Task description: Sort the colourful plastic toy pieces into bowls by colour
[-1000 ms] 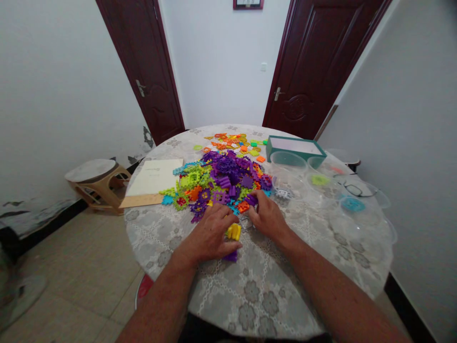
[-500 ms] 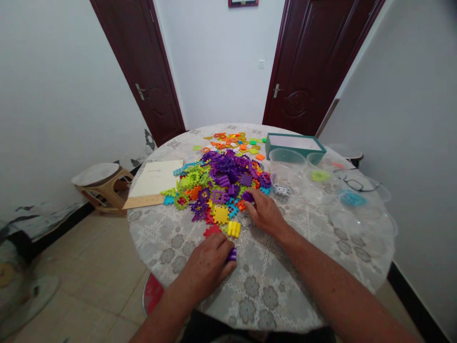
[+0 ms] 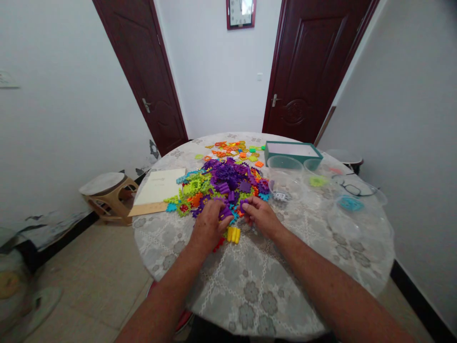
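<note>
My left hand (image 3: 211, 222) is closed on a ridged purple building piece (image 3: 225, 213) at the near side of a mixed pile. Just to its right, my right hand (image 3: 260, 215) pinches a smaller purple piece (image 3: 243, 206); the fingers cover much of it. Between and below the hands, a ridged yellow piece (image 3: 233, 235) lies on the patterned tablecloth. A red toothed piece (image 3: 218, 245) shows partly from under my left hand. Beyond the hands rises the heap of purple toothed pieces (image 3: 228, 174), with lime green pieces (image 3: 195, 185) on its left.
Orange and yellow pieces (image 3: 232, 148) lie farther back. A green box (image 3: 293, 155) stands at the back right. Clear plastic tubs (image 3: 285, 178) and eyeglasses (image 3: 355, 189) are on the right. A cream folder (image 3: 160, 186) lies left; a stool (image 3: 107, 195) stands beside the table.
My left hand has moved forward with the purple piece, from the near tablecloth to the pile, close to my right hand. My right hand still holds its purple piece. The view has tilted up.
</note>
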`<control>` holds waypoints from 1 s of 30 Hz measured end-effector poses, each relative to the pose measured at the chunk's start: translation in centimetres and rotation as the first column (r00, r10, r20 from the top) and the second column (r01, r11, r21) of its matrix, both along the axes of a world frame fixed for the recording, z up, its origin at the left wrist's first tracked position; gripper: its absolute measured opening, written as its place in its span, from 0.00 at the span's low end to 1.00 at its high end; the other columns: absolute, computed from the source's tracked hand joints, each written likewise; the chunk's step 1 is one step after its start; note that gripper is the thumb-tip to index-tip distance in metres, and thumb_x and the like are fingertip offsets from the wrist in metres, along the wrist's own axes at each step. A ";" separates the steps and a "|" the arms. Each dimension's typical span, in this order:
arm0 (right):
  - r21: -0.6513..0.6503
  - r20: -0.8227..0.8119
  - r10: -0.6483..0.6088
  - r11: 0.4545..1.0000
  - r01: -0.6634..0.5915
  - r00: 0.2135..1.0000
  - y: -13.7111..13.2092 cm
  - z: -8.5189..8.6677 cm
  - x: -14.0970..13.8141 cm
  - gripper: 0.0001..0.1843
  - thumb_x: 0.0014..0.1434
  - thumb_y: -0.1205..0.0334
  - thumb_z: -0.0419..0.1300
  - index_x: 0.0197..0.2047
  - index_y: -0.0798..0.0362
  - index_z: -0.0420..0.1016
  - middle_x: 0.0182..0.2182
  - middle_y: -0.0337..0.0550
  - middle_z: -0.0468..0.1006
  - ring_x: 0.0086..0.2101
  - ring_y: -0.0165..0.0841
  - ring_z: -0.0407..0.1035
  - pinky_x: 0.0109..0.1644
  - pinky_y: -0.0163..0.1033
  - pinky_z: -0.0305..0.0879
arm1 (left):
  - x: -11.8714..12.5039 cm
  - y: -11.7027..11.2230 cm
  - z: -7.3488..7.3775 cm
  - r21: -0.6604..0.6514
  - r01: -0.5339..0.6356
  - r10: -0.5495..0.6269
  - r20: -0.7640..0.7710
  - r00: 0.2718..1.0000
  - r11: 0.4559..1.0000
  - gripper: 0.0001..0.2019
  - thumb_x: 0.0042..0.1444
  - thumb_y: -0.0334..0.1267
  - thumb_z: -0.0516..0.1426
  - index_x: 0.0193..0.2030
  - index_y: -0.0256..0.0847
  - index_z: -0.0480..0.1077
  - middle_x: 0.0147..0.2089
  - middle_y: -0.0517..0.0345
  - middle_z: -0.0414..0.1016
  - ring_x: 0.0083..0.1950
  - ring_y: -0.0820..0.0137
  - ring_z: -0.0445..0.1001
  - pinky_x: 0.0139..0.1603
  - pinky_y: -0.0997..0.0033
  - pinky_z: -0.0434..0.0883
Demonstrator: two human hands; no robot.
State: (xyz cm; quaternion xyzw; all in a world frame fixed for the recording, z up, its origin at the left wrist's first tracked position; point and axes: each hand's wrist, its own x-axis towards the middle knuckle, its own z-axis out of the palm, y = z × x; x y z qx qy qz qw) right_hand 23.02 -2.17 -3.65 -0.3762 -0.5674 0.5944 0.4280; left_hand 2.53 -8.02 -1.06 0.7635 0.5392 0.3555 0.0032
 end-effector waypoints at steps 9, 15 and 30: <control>-0.187 -0.210 0.036 0.980 -0.076 0.977 -0.5 -0.2 -0.7 0.22 0.53 0.43 0.72 0.34 0.53 0.75 0.27 0.38 0.75 0.24 0.28 0.66 0.25 0.32 0.60 | 1.6 1.2 -1.7 0.081 -0.007 0.015 -0.106 0.994 0.997 0.09 0.64 0.39 0.61 0.46 0.43 0.65 0.43 0.56 0.70 0.45 0.64 0.73 0.43 0.66 0.71; -0.242 -0.205 0.051 0.965 -0.101 0.977 -0.7 -0.1 -0.8 0.22 0.52 0.45 0.74 0.38 0.52 0.75 0.24 0.33 0.73 0.20 0.25 0.62 0.21 0.30 0.54 | 1.5 0.7 -2.7 0.148 -0.011 0.034 -0.154 0.987 0.989 0.09 0.69 0.45 0.58 0.44 0.43 0.65 0.37 0.58 0.72 0.38 0.67 0.75 0.37 0.70 0.69; -0.231 -0.249 0.108 0.958 -0.167 0.963 -0.5 1.4 0.3 0.23 0.52 0.48 0.73 0.46 0.54 0.79 0.25 0.34 0.73 0.18 0.23 0.59 0.17 0.30 0.54 | -1.2 0.3 -1.1 0.185 -0.082 0.083 -0.001 0.997 0.979 0.08 0.69 0.44 0.58 0.45 0.41 0.69 0.37 0.56 0.74 0.36 0.68 0.73 0.38 0.70 0.70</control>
